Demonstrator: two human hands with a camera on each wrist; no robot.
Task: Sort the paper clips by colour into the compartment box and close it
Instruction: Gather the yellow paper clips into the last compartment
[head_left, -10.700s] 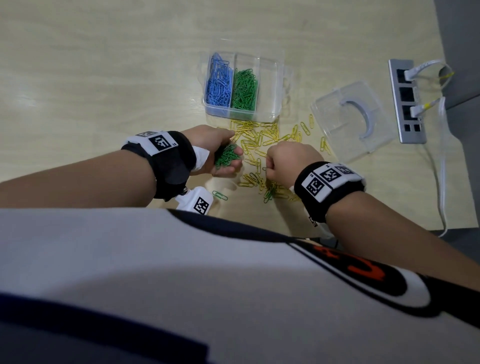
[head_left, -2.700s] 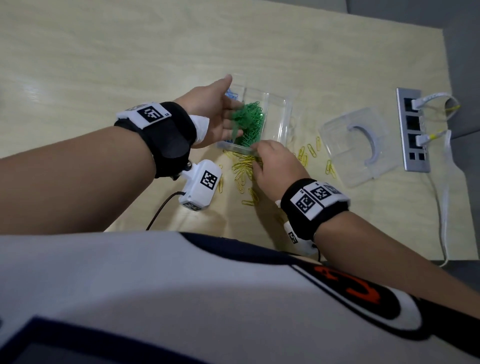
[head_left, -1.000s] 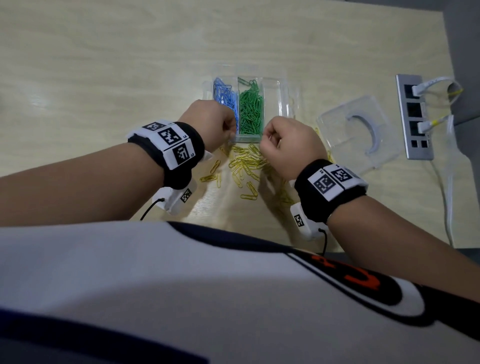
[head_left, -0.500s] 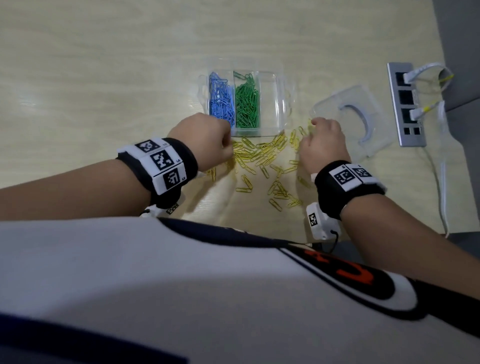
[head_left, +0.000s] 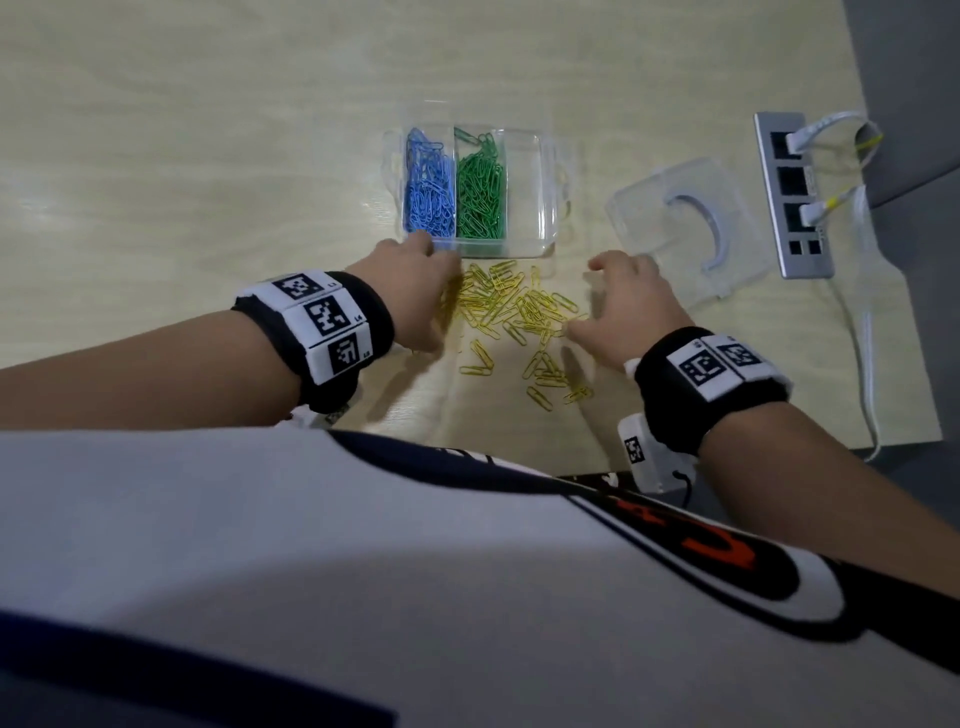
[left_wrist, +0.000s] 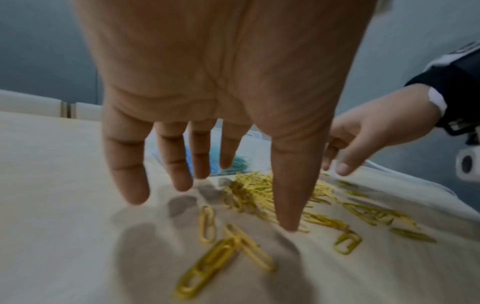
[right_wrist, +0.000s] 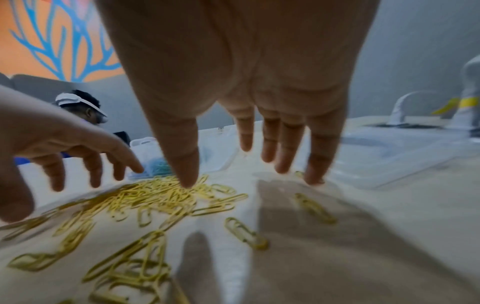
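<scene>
Both hands are down over the yellow paper clips (head_left: 511, 317), bracketing the loose pile from either side, presumably to herd it together for one scoop. The left hand (head_left: 410, 293) sits at nine o'clock of the pile, palm down, fingers spread and straight, gripping nothing. The right hand (head_left: 621, 306) mirrors it at three o'clock, fingers splayed over the tabletop (head_left: 208, 156), thumb tip at the heap. At twelve o'clock waits the compartment box (head_left: 545, 156): blue clips (head_left: 428, 189) left, green clips (head_left: 480, 195) centre, the right-hand section bare, likely kept for yellow. The lid (head_left: 685, 223) lies off at two o'clock, so closing comes later.
</scene>
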